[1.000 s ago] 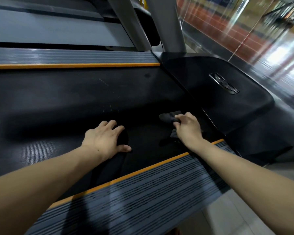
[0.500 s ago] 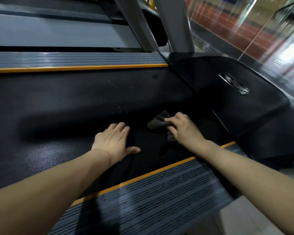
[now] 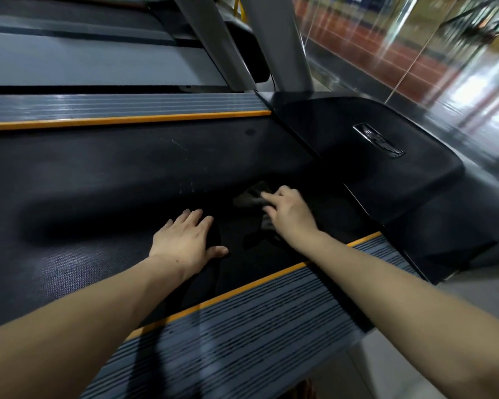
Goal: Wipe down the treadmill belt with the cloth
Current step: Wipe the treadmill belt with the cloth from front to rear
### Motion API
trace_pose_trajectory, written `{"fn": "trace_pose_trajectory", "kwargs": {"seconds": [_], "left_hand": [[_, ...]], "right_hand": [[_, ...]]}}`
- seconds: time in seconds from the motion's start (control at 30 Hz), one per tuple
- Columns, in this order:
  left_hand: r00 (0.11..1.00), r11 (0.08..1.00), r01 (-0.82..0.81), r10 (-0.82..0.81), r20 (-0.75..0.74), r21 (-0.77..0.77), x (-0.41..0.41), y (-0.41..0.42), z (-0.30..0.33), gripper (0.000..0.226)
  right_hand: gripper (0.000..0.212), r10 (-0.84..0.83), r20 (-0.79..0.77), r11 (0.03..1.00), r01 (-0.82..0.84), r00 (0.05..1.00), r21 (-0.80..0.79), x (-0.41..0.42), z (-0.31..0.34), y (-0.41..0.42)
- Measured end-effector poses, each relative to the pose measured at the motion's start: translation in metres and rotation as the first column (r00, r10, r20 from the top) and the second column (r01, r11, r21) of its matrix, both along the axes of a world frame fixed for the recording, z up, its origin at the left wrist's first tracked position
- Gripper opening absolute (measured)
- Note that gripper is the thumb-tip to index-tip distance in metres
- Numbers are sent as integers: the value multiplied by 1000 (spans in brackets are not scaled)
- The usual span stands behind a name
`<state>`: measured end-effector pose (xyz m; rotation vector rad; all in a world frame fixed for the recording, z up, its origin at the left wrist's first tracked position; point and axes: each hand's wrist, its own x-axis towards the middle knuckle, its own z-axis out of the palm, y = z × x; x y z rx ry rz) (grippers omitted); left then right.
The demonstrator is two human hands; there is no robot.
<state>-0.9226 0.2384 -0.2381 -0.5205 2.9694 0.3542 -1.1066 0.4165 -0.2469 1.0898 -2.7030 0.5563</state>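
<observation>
Wiping was under way: the right hand (image 3: 290, 216), right of centre in the frame, pressed a dark cloth (image 3: 251, 197) against the treadmill belt (image 3: 113, 180), fingers bent over it; whether they pinched it could not be told. The left hand (image 3: 185, 240) lay flat, fingers spread, on the belt just beside it. The bunched cloth showed no clear long axis. The belt's long axis ran from frame left toward the motor cover (image 3: 386, 168) at upper right. Judged next: stroke leftward over the unwiped length, maintaining pressure.
</observation>
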Motion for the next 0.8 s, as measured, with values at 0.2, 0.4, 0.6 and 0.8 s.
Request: {"fn": "trace_pose_trajectory", "kwargs": {"seconds": [0.2, 0.4, 0.6, 0.8], "left_hand": [[1000, 999, -5, 6, -18, 36, 1, 2, -8, 76], [1000, 999, -19, 18, 21, 49, -2, 5, -4, 75], [999, 1000, -9, 9, 43, 19, -3, 5, -1, 76], [998, 999, -5, 3, 55, 32, -3, 7, -1, 77]], "right_hand": [[29, -575, -2, 818, 574, 818, -39, -75, 11, 88], [30, -413, 49, 911, 413, 909, 20, -7, 8, 44], [32, -159, 20, 977, 154, 987, 149, -15, 13, 67], [19, -542, -87, 814, 548, 836, 192, -58, 20, 108]]}}
